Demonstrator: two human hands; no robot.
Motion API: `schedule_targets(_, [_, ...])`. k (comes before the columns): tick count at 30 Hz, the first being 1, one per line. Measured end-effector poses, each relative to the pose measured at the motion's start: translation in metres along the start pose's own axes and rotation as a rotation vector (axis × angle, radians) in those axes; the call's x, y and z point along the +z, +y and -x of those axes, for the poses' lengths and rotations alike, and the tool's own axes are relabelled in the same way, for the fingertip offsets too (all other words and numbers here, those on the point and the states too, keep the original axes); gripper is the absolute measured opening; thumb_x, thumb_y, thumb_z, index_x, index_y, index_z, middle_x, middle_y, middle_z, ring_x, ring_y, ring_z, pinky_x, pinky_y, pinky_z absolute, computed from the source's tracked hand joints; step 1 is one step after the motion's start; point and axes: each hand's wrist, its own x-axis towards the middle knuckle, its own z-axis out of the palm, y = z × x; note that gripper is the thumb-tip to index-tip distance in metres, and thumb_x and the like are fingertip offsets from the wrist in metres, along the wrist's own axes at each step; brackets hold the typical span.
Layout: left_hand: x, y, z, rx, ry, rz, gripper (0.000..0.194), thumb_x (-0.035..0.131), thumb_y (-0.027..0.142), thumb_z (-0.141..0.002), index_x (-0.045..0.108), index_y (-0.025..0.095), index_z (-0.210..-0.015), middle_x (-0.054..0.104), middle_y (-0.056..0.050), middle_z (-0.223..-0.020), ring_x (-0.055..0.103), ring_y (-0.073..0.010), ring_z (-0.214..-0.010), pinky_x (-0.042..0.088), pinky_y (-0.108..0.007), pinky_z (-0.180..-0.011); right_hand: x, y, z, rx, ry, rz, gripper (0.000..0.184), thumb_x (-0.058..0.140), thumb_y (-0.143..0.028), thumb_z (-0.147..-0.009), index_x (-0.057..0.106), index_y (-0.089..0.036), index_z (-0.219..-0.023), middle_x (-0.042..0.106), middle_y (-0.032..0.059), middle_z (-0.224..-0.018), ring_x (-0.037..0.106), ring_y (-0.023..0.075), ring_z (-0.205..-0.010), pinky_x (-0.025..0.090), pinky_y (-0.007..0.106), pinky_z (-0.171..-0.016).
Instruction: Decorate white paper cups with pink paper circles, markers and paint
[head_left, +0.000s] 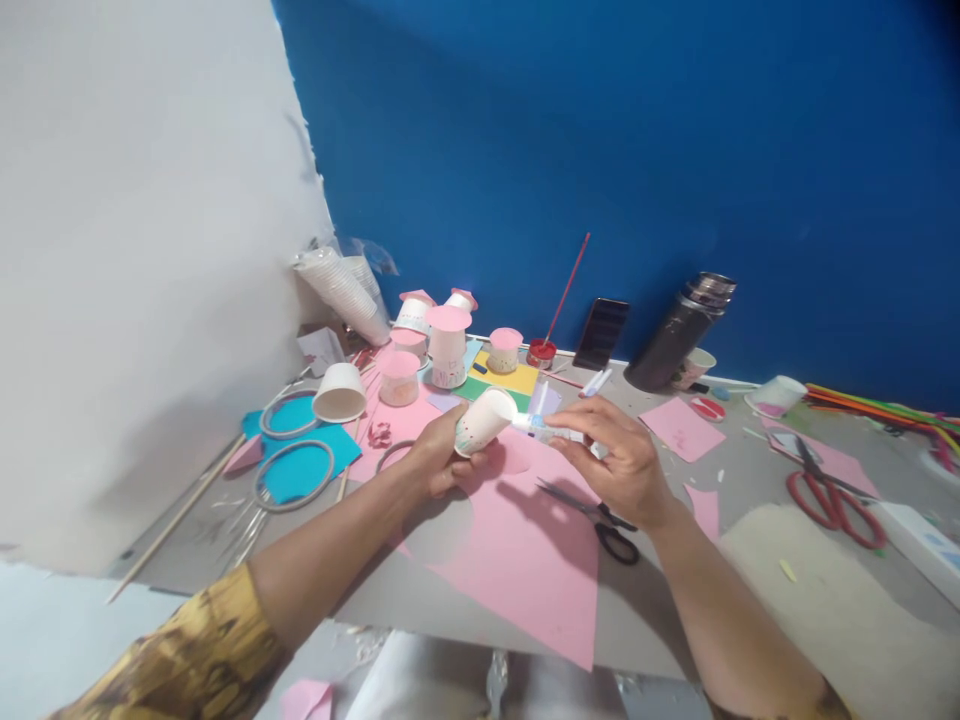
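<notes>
My left hand (pixel 439 455) is closed round a white paper cup (pixel 484 420) with small coloured dots, held on its side above a pink paper sheet (pixel 525 560). My right hand (pixel 619 460) pinches a small white glue tube (pixel 551 428), its tip touching the cup's rim. A round hole is cut out of the pink sheet below my left wrist. Black-handled scissors (pixel 600 515) lie on the sheet under my right hand.
Several cups capped with pink discs (pixel 448 345) stand at the back, beside a cup stack (pixel 341 290) and an overturned cup (pixel 339 392). Metal rings (pixel 294 478) lie on blue paper. A red paint pot (pixel 541 352), phone (pixel 601 332), dark flask (pixel 679 335) and red scissors (pixel 832 500) lie further right.
</notes>
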Motion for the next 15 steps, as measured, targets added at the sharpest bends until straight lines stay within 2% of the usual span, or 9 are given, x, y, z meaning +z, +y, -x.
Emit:
schedule_targets(5, [0.005,0.006,0.004,-0.132,-0.017,-0.032,0.024,0.049,0.032,-0.093,0.060,0.012,-0.087,0.060,-0.006,-0.064,0.040,-0.0061,-0.034,0.012,-0.012,-0.028,-0.004,0.004,-0.002,0.015,-0.007,-0.052,0.019,0.068,-0.018,-0.094,0.075,-0.026,-0.110,0.071,0.0071,-0.093,0.067,0.0195,-0.083,0.057,0.033,-0.069])
schedule_targets(12, [-0.001,0.003,-0.001,-0.209,-0.159,-0.116,0.028,0.056,0.036,-0.089,0.063,0.010,-0.088,0.067,-0.013,-0.070,0.043,-0.0073,-0.035,0.015,-0.013,-0.028,-0.009,0.012,-0.003,0.101,0.003,-0.111,0.014,0.068,-0.022,-0.095,0.077,-0.024,-0.105,0.072,0.0070,-0.094,0.065,0.0178,-0.079,0.052,0.029,-0.062])
schedule_targets(15, [-0.002,-0.001,-0.002,-0.214,-0.114,-0.197,0.030,0.054,0.040,-0.093,0.063,0.011,-0.090,0.069,-0.012,-0.068,0.042,-0.0077,-0.035,0.017,-0.013,-0.027,-0.010,0.011,-0.002,0.176,-0.019,-0.194,0.013,0.071,-0.026,-0.093,0.077,-0.025,-0.105,0.073,0.0060,-0.096,0.064,0.0171,-0.079,0.053,0.029,-0.066])
